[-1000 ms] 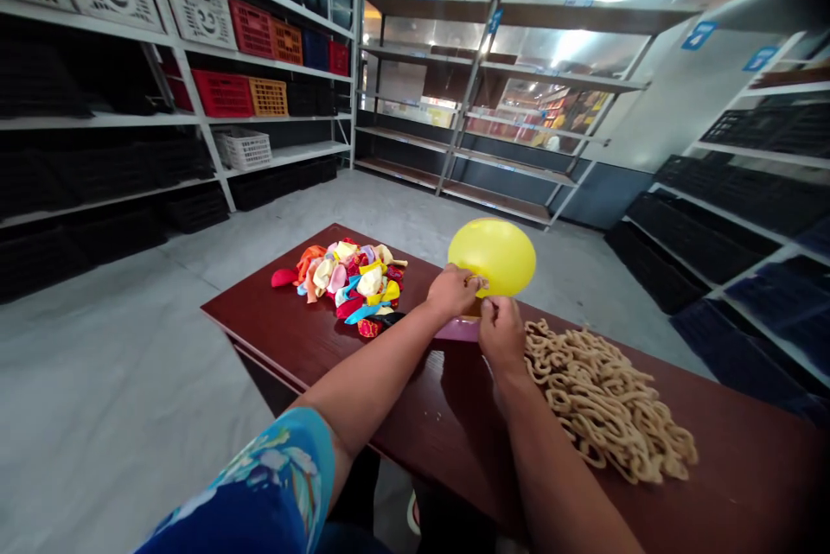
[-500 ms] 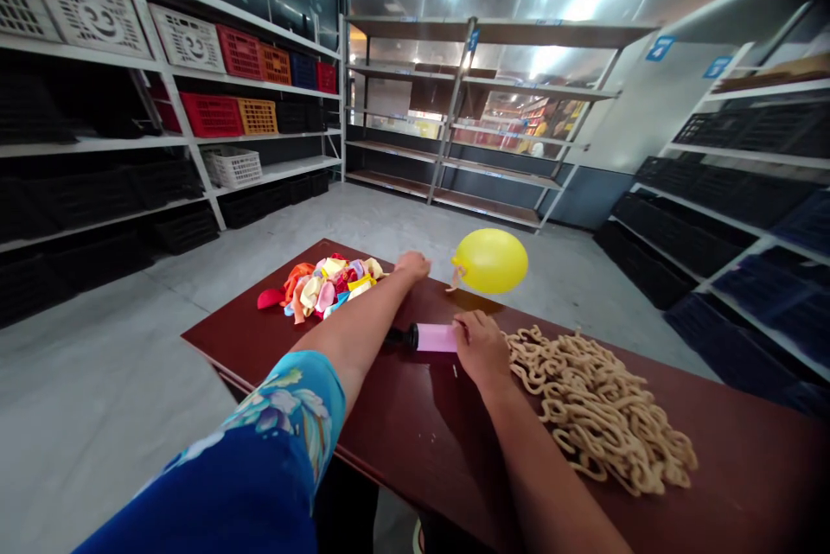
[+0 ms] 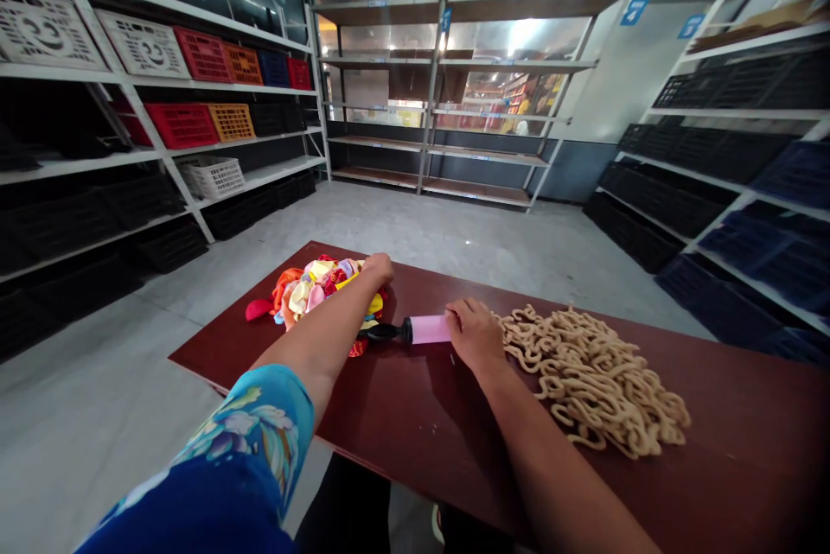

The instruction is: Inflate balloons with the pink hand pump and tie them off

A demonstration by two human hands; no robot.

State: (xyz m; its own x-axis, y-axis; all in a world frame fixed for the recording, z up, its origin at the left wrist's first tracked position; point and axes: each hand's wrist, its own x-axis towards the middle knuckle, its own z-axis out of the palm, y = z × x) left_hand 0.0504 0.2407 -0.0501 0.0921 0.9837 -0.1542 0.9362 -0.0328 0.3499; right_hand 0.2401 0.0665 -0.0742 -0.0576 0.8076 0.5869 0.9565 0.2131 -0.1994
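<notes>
My left hand reaches into the pile of limp coloured balloons at the far left of the dark red table; its fingers curl down among them and what they grip is hidden. Resting on the end of a small pink hand pump with a black handle, my right hand lies with its fingers bent over the pump, which is flat on the table. No blown-up balloon is in sight.
A heap of tan curled clips or ties lies to the right of my right hand. Shelving with white, red and orange crates lines the left wall, dark bins the right. Grey floor lies beyond the table.
The yellow balloon, held at its neck by both hands a second ago, drifted off past the table and is gone from view. My left hand moved to the balloon pile; my right settled on the pump.
</notes>
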